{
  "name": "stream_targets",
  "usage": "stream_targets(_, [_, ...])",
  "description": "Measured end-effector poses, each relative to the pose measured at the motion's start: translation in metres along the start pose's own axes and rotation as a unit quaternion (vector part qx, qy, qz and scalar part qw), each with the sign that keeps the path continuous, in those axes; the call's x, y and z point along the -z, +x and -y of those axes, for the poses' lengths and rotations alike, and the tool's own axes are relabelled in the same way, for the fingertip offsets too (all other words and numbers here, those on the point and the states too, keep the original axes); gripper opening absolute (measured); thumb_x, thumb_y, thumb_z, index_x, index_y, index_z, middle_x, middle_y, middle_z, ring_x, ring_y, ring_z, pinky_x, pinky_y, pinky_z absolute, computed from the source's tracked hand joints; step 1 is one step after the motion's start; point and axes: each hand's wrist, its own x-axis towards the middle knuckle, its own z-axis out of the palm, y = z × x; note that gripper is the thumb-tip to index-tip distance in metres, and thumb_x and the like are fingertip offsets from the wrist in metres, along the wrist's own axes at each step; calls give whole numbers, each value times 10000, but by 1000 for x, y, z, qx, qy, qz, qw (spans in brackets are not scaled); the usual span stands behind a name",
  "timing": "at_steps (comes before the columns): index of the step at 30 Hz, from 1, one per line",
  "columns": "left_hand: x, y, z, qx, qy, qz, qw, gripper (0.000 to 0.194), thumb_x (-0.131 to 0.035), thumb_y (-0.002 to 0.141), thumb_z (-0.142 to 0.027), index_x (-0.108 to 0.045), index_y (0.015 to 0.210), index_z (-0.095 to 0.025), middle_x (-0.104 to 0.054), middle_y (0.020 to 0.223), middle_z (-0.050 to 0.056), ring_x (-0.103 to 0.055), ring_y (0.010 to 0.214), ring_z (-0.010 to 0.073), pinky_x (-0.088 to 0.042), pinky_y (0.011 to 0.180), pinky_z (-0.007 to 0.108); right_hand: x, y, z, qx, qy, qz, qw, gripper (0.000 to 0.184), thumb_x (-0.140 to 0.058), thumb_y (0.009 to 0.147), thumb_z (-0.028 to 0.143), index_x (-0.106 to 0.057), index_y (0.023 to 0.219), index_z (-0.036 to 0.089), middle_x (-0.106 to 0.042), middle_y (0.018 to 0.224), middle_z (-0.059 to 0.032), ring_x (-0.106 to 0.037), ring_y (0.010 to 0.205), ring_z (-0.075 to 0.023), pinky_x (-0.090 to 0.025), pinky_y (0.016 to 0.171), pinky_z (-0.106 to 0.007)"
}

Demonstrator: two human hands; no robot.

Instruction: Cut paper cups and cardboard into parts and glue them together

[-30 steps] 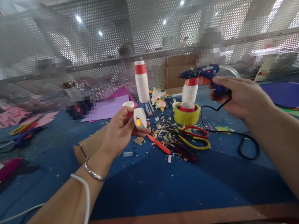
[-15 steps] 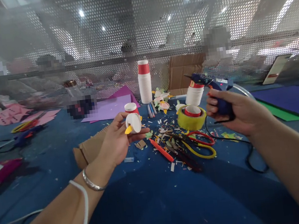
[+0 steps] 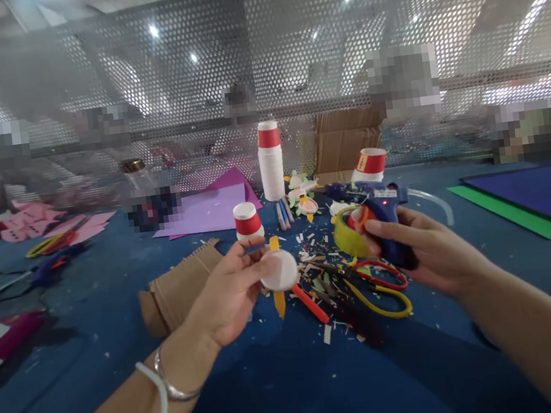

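My left hand (image 3: 233,289) pinches a round white paper cup bottom (image 3: 280,270) between thumb and fingers. A yellow paper strip (image 3: 280,305) sticks out above and below the white disc. In my right hand (image 3: 423,242) is a blue hot glue gun (image 3: 388,219) with an orange trigger and a small red light, its nozzle pointing left. Behind my left hand stands a red and white paper cup (image 3: 247,220), upside down. A roll of yellow tape (image 3: 347,236) sits just behind the glue gun, partly hidden by it.
Scissors (image 3: 379,291), an orange pen-like tool (image 3: 311,304) and paper scraps lie mid-table. A tall cup stack (image 3: 271,167) stands at the back. Folded cardboard (image 3: 179,285) and purple paper (image 3: 205,210) are left; blue and green sheets (image 3: 531,202) lie right. A perforated screen rises behind.
My left hand has turned the white disc so its flat face shows, and moved it slightly right and down. My right hand has lowered the glue gun and brought it closer to the disc.
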Motion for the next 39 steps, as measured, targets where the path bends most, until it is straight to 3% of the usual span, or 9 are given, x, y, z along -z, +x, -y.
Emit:
stream_targets(4, [5,-3,-6,44,11,69,997,479,-740,595,-7,-632,1013,-214,-671,892,17,-637,814,169,-500,700,258,-2,-1,0,-5,-2,3,1000,364,-836,676,401,-593,854,197,-608,583,23,-489,489,-92,-362,427,-205])
stream_targets(7, [6,-3,-9,26,22,60,998,380,-738,590,-37,-684,925,-207,-680,893,8,-627,815,158,-487,723,252,-2,-1,1,3,4,4,1000,377,-822,685,412,-596,904,204,-600,588,27,-485,488,-95,-351,418,-206])
stream_targets(13, [5,0,-6,84,59,54,993,227,-758,627,-101,-715,843,-156,-718,902,52,-633,827,162,-478,781,267,-1,-1,0,-1,2,15,1000,390,-810,694,456,-621,920,201,-560,579,35,-442,487,-88,-336,418,-197])
stream_targets(17, [5,2,-10,57,35,58,996,214,-703,672,-95,-730,876,-155,-719,960,72,-641,895,186,-490,825,278,0,-2,-2,-9,-23,37,999,341,-801,708,463,-642,848,195,-529,575,34,-409,476,-87,-308,400,-204])
stream_targets(22, [7,5,-10,50,19,73,996,163,-668,682,-102,-706,834,-149,-709,915,69,-647,867,185,-513,811,294,1,-2,-11,34,-115,50,992,317,-781,749,462,-628,710,187,-552,609,13,-449,537,-95,-338,455,-209])
stream_targets(28, [10,7,-4,-6,75,68,995,180,-665,678,-92,-612,821,-187,-662,774,-9,-596,726,131,-477,703,268,0,-4,-17,86,-288,82,950,380,-683,826,505,-613,625,190,-564,613,-6,-474,572,-128,-407,511,-250])
stream_targets(33, [12,9,2,-69,150,66,984,173,-647,704,-90,-570,813,-201,-633,772,-31,-578,742,130,-435,723,279,-3,-7,-19,108,-302,119,940,175,-682,839,418,-729,890,257,-724,858,-17,-624,782,-216,-548,677,-323])
stream_targets(36, [10,8,3,-88,191,81,974,163,-634,732,-97,-548,814,-209,-647,769,-32,-576,723,130,-401,673,275,-4,-8,-20,96,-295,121,943,236,-700,823,393,-727,1038,298,-753,941,-6,-662,930,-268,-573,804,-371])
stream_targets(39, [7,6,3,-94,203,90,971,172,-620,737,-84,-542,819,-214,-663,761,-28,-604,720,141,-389,657,281,-4,-9,-20,91,-307,112,941,247,-705,810,395,-735,1027,281,-761,927,-11,-672,959,-297,-574,852,-395])
